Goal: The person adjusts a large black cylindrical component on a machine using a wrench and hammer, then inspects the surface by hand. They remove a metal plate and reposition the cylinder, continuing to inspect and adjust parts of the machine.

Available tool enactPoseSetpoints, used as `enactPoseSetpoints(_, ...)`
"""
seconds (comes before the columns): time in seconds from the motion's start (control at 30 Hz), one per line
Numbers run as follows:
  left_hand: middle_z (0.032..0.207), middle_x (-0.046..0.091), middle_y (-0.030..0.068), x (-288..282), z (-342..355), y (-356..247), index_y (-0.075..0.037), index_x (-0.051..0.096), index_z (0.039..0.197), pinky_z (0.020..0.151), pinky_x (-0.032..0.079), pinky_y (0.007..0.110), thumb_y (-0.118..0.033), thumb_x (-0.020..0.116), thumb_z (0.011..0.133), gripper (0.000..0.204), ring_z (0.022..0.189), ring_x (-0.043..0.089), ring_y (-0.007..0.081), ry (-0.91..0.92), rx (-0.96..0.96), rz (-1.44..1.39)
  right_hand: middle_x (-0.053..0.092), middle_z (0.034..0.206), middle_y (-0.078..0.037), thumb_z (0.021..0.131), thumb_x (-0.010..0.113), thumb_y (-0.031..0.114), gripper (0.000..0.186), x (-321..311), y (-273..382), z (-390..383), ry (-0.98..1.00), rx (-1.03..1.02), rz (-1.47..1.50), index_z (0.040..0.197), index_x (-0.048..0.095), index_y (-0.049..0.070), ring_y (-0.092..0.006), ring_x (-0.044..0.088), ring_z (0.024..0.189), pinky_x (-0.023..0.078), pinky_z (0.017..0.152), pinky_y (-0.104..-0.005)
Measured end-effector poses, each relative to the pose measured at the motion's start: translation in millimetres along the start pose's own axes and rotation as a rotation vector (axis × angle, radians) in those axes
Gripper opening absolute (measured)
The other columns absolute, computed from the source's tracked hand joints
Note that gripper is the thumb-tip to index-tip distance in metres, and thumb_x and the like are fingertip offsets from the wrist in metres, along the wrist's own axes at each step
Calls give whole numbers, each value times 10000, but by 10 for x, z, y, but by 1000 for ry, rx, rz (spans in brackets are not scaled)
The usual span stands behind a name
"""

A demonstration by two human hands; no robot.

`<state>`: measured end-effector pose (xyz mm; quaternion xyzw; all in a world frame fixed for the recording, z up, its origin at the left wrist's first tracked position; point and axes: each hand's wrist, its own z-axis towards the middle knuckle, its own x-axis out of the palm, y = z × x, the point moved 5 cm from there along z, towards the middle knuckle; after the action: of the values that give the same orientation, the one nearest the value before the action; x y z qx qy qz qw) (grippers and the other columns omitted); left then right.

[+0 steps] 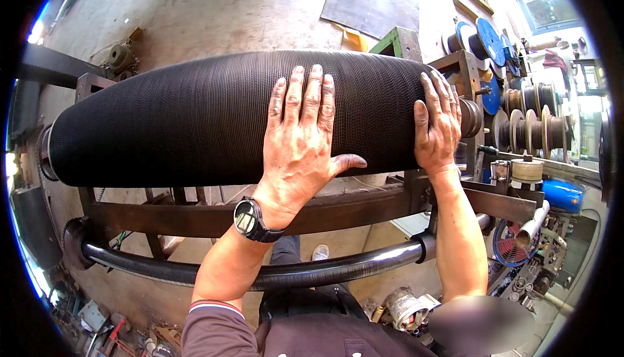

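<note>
Large black ribbed cylindrical roll (pixel 195 119) lies horizontally on a rusty brown steel frame (pixel 195 217), centre of view. Left hand (pixel 302 142) rests flat on it, fingers spread toward 12 o'clock, grasping nothing. Right hand (pixel 437 123) lies open-palmed on the roll's end at 3 o'clock. Blue-flanged wire spools (pixel 487 41) stand at 2 o'clock.

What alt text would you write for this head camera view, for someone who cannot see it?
Two bare hands press flat on a large black ribbed roll mounted sideways on a rusty brown metal frame: the left hand near the middle, the right hand at its right end. A black wristwatch is on the left wrist.
</note>
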<state>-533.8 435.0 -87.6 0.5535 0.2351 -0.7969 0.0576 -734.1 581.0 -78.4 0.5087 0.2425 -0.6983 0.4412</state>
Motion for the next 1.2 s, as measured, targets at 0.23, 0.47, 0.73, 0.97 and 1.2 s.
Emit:
enactPoseSetpoints(0.23,1571,439,211,41,10,-17,54,453,1504,1254,217,537,-794,505,870,1061,1494,354,386,-76,-14,73,520,1524,-173,1072,387,483,577,7,-3,-16,17,14,-36,1482,555,114,-391,432,1445,236,1237,-523)
enactPoseSetpoints(0.47,1552,464,217,30,31,-45,52,475,1489,1246,242,534,-672,495,974,889,1483,380,396,-93,3,119,533,1508,-170,1064,427,466,558,-18,-11,-13,7,30,-29,1473,564,111,-382,435,1443,230,1238,-521)
enactPoseSetpoints(0.73,1511,512,225,-362,-225,30,48,529,1451,1222,308,546,-518,583,1005,723,1454,424,416,-164,-5,45,526,1519,-172,1066,428,463,555,-34,22,-23,1,31,-19,1468,573,108,-372,425,1457,228,1241,-508)
enactPoseSetpoints(0.97,1588,420,206,-477,-618,493,4,464,1520,1227,291,561,-604,486,1015,791,1497,334,443,-230,-79,191,532,1518,-168,1062,428,470,560,-55,2,-18,-17,30,-45,1465,578,111,-366,425,1461,234,1241,-504)
enactPoseSetpoints(1.2,1559,464,151,-280,99,-35,-187,510,1528,1221,277,577,-738,463,927,817,1485,347,407,-64,263,116,535,1515,-164,1057,448,468,552,11,-34,-29,-50,24,-28,1458,584,114,-368,431,1457,238,1244,-502)
